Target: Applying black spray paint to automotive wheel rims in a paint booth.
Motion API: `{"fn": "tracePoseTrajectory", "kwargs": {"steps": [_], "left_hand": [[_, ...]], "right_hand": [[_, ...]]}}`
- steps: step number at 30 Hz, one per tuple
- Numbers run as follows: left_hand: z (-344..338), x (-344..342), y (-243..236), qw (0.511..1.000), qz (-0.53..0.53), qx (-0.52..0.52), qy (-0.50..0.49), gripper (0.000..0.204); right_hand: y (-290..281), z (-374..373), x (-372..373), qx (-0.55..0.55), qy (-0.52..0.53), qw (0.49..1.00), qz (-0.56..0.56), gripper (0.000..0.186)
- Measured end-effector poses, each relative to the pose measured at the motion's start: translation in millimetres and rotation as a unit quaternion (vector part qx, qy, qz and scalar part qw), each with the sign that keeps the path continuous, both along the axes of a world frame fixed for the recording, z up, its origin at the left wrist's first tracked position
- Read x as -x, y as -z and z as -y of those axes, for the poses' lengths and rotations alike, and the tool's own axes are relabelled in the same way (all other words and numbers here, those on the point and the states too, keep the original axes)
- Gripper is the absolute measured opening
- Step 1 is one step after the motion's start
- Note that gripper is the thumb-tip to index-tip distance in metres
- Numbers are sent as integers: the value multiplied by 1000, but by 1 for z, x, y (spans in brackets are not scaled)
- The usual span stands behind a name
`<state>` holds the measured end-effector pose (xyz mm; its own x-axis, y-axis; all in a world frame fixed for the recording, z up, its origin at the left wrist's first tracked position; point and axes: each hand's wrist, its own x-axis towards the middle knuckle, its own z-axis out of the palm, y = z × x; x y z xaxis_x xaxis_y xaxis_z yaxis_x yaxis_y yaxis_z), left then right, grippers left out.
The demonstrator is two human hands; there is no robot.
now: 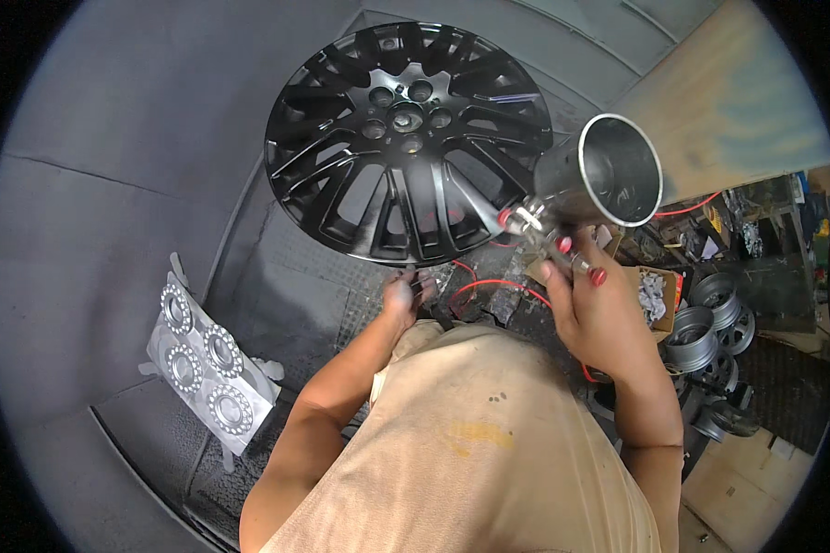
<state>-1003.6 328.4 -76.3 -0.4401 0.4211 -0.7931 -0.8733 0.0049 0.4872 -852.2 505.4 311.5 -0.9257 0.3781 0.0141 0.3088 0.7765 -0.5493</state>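
A glossy black multi-spoke wheel (310,121) faces up ahead of me, with a pale haze across its lower spokes. My right hand (588,304) is closed around a spray gun (555,238) with red knobs and a metal cup (555,175) on top; its nozzle points at the wheel's lower right spokes. Just below the wheel's near edge, my left hand (407,295) has curled fingers around something dark that I cannot make out.
A white board (186,336) with several perforated rings stands at left beside grey booth walls (111,120). A red hose (513,284) crosses below. Several silver rims (689,339), a cardboard box (657,300) and cluttered shelving (764,258) are at right.
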Motion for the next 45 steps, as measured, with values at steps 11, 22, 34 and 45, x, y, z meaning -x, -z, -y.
{"fn": "tracePoseTrajectory", "kwargs": {"steps": [11, 22, 34, 45], "left_hand": [[20, 3, 3, 995, 64, -27, 72, 18], [33, 57, 16, 988, -23, 4, -153, 14], [14, 41, 6, 985, -15, 20, -172, 21], [0, 11, -2, 998, 19, -11, 58, 26]], "right_hand": [[-12, -1, -16, 99, -11, 993, 58, 16], [5, 7, -3, -17, -4, 1000, -25, 22], [-12, 17, 2, 84, -44, 995, 37, 23], [-1, 17, 11, 6, -10, 1000, -1, 32]]}}
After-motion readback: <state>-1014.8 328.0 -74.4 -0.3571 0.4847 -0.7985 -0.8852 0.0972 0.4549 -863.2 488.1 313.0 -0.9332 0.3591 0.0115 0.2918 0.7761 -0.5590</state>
